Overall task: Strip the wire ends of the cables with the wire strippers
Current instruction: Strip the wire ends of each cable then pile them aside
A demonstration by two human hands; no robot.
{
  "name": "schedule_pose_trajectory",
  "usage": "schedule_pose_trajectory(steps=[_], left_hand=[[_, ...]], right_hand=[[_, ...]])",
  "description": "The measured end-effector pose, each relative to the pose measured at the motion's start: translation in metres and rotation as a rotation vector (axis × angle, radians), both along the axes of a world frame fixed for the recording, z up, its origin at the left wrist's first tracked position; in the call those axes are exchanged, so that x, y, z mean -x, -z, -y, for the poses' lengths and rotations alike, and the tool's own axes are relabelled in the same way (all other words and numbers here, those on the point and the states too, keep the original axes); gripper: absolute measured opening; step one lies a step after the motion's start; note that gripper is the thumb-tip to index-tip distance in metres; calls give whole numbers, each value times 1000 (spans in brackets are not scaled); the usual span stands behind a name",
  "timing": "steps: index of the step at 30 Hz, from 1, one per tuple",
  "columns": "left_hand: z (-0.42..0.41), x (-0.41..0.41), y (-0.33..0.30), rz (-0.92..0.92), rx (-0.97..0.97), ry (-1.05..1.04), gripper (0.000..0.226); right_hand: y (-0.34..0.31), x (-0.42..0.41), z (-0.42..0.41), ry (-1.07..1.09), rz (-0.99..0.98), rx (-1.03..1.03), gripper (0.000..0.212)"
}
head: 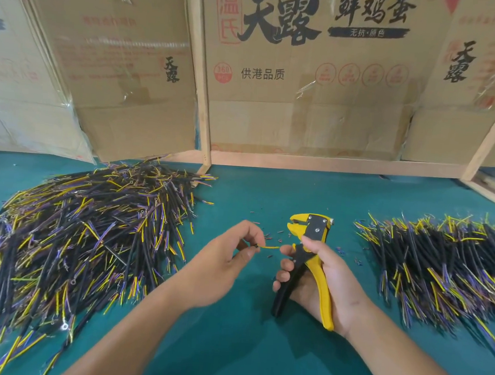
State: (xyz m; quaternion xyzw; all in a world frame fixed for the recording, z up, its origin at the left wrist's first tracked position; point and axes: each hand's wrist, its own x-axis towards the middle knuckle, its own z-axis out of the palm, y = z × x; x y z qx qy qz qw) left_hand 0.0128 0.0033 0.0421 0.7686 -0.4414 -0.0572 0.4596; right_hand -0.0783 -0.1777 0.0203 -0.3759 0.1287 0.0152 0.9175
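My right hand [319, 277] grips the yellow and black wire strippers [309, 244] by their handles, jaws pointing up and away from me. My left hand [232, 256] pinches a short black cable [265, 247] whose yellow wire end sticks out to the right, its tip touching my right index fingertip just below the jaws. A large heap of black cables with yellow and purple wire ends [76, 234] lies on the left. A second heap of the same cables [440, 265] lies on the right.
The green mat [244, 348] covers the table. Small snipped bits of insulation [272, 233] lie around the strippers. Cardboard boxes [307, 74] and a wooden frame [200, 96] stand along the back edge.
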Motion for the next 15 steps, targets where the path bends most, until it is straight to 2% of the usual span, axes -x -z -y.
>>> schedule_pose_trajectory(steps=[4,9,12,15], left_hand=[[-1,2,-2,-28,-7,30,19],[4,2,-3,-162,28,-13,19],[6,5,-5,-247,112,-10,8],[7,6,-2,-227,157,-17,20]], right_hand=[[1,0,0,-11,-1,9,36],[1,-1,1,-5,-20,13,39],[2,-1,1,-15,-27,10,39],[3,-1,-1,-31,-24,19,39]])
